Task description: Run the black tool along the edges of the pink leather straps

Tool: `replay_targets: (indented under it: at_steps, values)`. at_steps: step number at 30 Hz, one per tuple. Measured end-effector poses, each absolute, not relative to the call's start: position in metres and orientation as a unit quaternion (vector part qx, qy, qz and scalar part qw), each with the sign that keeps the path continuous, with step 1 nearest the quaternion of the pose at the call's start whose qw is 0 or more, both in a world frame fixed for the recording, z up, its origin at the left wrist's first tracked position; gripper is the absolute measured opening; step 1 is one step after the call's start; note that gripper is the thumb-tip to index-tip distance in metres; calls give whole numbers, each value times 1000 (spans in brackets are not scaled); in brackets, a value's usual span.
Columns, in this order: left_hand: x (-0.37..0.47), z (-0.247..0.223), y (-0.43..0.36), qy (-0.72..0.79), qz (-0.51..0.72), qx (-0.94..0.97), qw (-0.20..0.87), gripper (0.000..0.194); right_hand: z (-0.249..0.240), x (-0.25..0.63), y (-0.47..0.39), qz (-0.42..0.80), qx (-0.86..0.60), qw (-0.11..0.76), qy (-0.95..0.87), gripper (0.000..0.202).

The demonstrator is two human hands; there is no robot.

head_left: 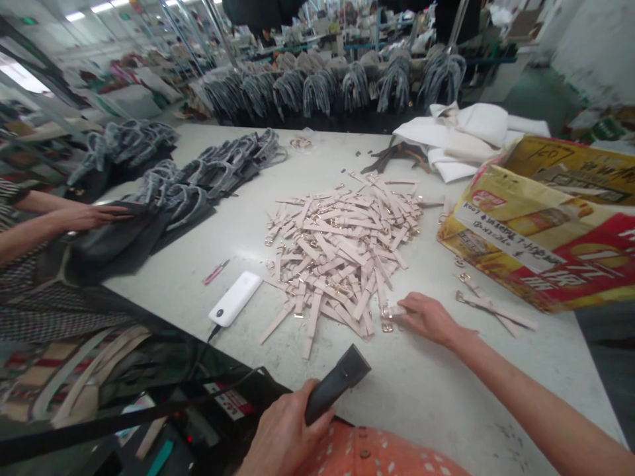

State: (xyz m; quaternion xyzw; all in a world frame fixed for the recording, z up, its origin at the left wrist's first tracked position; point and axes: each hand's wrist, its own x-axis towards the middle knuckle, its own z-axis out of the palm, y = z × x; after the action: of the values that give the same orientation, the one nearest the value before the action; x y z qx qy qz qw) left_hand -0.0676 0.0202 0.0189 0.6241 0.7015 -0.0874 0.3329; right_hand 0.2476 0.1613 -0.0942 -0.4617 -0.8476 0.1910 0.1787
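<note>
My left hand [290,426] is wrapped round a black tube-shaped tool [336,387] with a wider, flattened end. At the near right side of a heap of pale pink straps [342,248] with gold buckles, my right hand [432,320] pinches a buckled strap [395,311] between thumb and fingers. Its gold buckle is close to the edge of the heap, and the fingers partly cover the strap. Two more straps [496,311] lie crossed to the right of my right hand.
On the table [436,390] lie a white power bank [236,299] with a cable and pink snips [215,272]. A yellow-red cardboard box [550,244] stands at right, white fabric [471,132] behind it. At left, a co-worker's hand [94,215] touches dark bags [183,198].
</note>
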Motion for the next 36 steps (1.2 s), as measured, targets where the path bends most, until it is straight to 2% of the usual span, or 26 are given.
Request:
replay_targets:
  at_steps: [3, 8, 17, 31, 36]
  values:
    - [-61, 22, 23, 694, -94, 625, 344, 31, -98, 230, 127, 254, -442, 181, -841, 27]
    - [-57, 21, 27, 677, -95, 646, 340, 36, -121, 208, 71, 292, -473, 271, -786, 26]
    - [-41, 8, 35, 637, -131, 699, 297, 32, -128, 201, 63, 311, -460, 326, -765, 23]
    - [-19, -3, 62, 605, -156, 718, 306, 30, -122, 208, 66, 366, -450, 299, -758, 20]
    - [-21, -6, 61, 614, -152, 703, 326, 32, -117, 208, 64, 307, -474, 288, -773, 18]
